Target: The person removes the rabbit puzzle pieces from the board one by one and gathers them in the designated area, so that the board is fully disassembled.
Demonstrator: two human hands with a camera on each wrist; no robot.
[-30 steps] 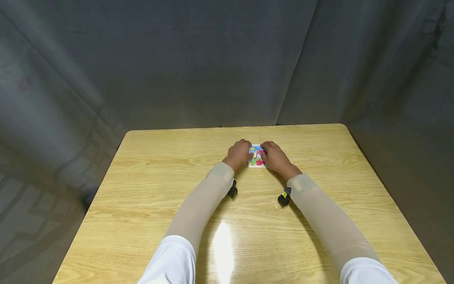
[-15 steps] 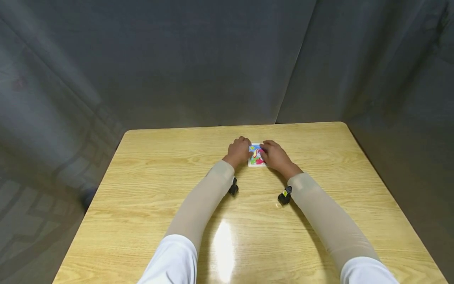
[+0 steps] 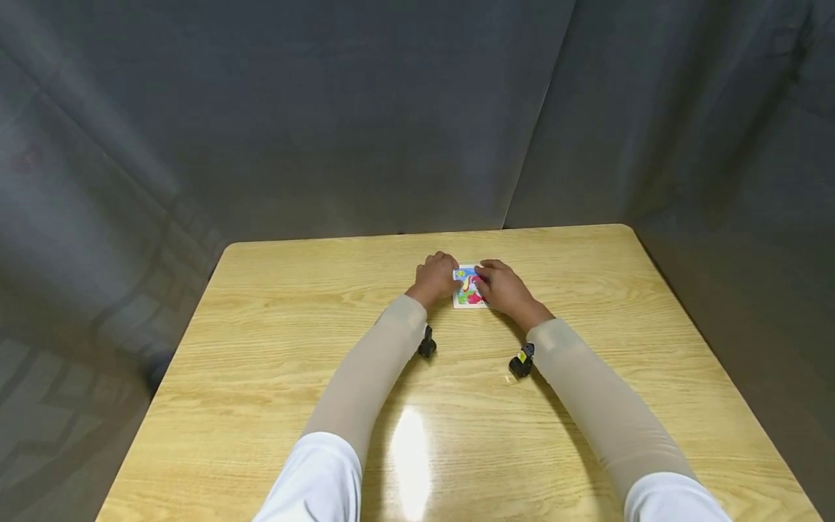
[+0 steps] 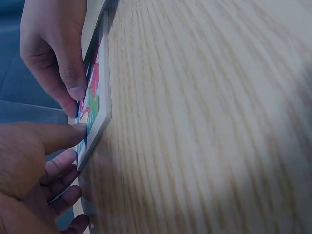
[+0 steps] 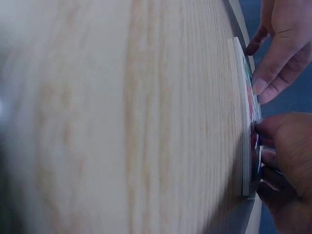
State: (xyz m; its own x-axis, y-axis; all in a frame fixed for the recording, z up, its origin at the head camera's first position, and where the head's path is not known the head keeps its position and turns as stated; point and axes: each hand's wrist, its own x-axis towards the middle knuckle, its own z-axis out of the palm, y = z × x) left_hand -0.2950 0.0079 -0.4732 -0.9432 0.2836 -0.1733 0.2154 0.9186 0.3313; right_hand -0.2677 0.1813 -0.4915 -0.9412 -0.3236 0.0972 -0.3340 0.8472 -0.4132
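A small, thin picture board [image 3: 468,295] with a white border and a blue, green and pink picture lies toward the far side of the wooden table [image 3: 293,341]. My left hand [image 3: 435,277] grips its left side, thumb [image 4: 70,134] over the picture and fingers at the edge. From the opposite side my right hand [image 3: 507,291] holds it, covering part of the picture. In the right wrist view, the right thumb [image 5: 268,126] bends onto the picture while the other fingers curl beside the far edge. Parts of the right fingertips are hidden behind the board.
Dark grey curtains [image 3: 365,130] hang behind the table and along both sides. The table's far edge runs a short way beyond the hands. Black wrist cameras [image 3: 520,362] sit under both forearms, and a bright light reflection [image 3: 411,457] shows on the near tabletop.
Both hands keep their places at the board, with only slight finger movement. The head view has shifted a little.
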